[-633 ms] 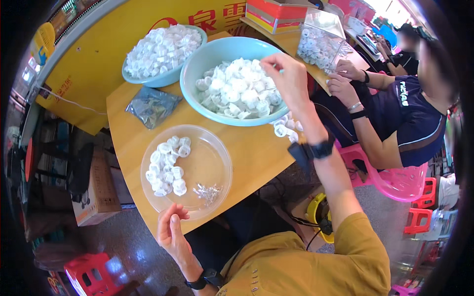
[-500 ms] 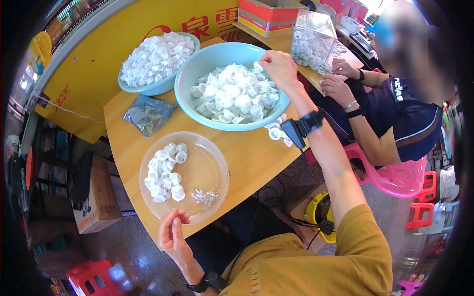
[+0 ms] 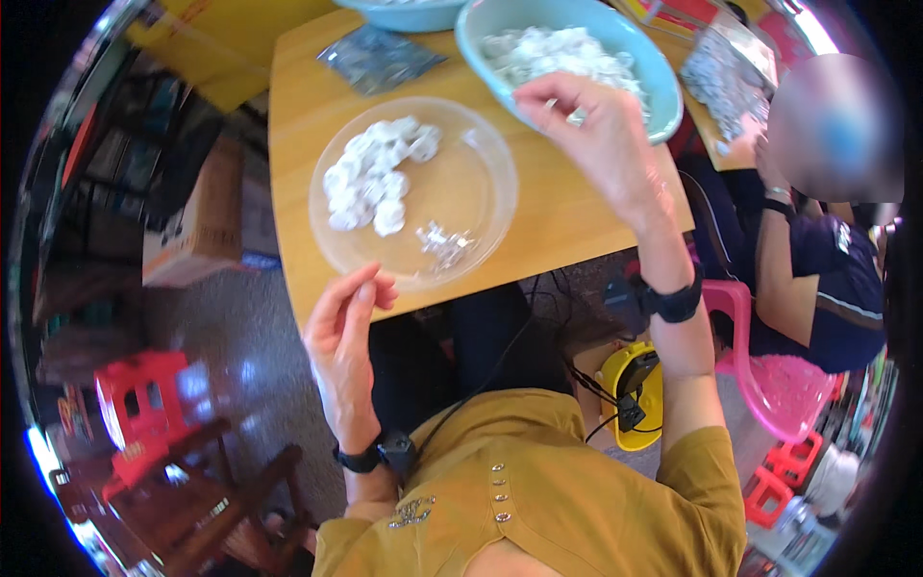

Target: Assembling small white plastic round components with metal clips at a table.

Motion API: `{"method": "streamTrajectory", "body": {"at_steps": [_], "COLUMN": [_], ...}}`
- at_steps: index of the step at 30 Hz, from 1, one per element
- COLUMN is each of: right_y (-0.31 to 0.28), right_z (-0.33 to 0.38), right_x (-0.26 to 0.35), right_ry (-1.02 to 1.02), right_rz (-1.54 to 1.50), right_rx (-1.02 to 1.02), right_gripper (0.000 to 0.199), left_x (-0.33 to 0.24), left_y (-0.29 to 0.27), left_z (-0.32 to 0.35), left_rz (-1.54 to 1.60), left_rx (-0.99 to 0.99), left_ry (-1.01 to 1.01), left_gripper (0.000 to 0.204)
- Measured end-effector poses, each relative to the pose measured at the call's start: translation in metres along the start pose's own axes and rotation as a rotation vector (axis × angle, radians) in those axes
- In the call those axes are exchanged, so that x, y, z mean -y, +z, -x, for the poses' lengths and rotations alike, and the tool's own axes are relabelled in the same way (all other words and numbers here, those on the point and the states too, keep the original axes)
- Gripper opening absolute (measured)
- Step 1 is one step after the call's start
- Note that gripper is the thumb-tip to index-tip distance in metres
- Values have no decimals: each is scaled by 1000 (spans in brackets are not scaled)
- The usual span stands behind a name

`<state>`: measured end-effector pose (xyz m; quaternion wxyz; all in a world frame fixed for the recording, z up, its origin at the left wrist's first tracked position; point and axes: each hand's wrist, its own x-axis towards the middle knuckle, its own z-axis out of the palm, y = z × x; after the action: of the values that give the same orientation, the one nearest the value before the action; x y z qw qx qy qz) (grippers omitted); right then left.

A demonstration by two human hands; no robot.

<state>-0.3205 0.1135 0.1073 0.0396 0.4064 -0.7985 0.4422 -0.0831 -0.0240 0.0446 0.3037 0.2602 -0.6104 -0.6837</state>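
Note:
My right hand (image 3: 611, 144) hovers over the near rim of the large light-blue basin (image 3: 495, 82), its thumb and fingers drawn together. Whatever is between them, if anything, I cannot make out. White plastic ring-like pieces (image 3: 567, 53) are heaped in that basin. By the table's near edge, my left hand (image 3: 341, 322) has thumb and forefinger pinched beside the round clear plastic tray (image 3: 495, 207); anything in the pinch is too small to name. The tray holds a cluster of white round plastic pieces (image 3: 370, 173) and a small pile of thin shiny bits (image 3: 445, 245).
A second blue basin (image 3: 413, 14) and a dark plastic bag (image 3: 375, 58) are at the far side of the wooden table (image 3: 298, 115). To the right, a co-worker (image 3: 798, 260) sits on a pink chair (image 3: 784, 385) beside a clear box of pieces (image 3: 726, 82).
My right hand has moved off the basin's right side toward me. The view has tilted down, so the table sits higher in it. My left hand stays pinched near the tray.

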Motion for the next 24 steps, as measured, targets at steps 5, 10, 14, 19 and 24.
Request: {"method": "streamTrajectory", "body": {"at_steps": [5, 10, 14, 19, 24], "right_y": [80, 116, 124, 132, 126], "right_z": [25, 19, 11, 10, 6], "right_x": [11, -1, -1, -14, -18], "right_ry": [-41, 18, 157, 232, 363], "right_rz": [-41, -57, -68, -190, -374], "right_rx": [238, 256, 361, 425, 506], "right_gripper": [12, 21, 27, 27, 19], "left_x": [4, 4, 1, 2, 5], "left_y": [-11, -19, -21, -22, -17], "left_z": [15, 27, 30, 29, 24], "left_rz": [47, 53, 55, 85, 90], "left_rx": [6, 3, 6, 79, 55], "left_ry": [-9, -5, -17, -51, -56], "left_gripper": [20, 20, 20, 21, 21]}}
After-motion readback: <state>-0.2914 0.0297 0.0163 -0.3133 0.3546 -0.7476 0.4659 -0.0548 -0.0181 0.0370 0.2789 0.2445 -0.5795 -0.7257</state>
